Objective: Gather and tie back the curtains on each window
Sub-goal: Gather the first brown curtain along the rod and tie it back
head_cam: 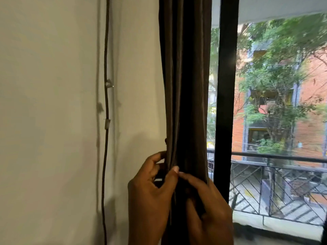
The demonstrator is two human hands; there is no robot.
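A dark brown curtain hangs gathered in a narrow bunch between the wall and the window frame. My left hand holds the bunch from its left side, fingers curled round the left edge and thumb pressed on the front folds. My right hand grips the bunch from the right, fingers wrapped over the front, its fingertips meeting my left thumb. A small dark knob pokes out at the curtain's left edge, just above my left hand. Whether a tie-back band lies under my fingers I cannot tell.
A cream wall fills the left, with a thin dark cable clipped down it. Right of the curtain stands a black window frame post; behind the glass are a balcony railing, trees and a brick building.
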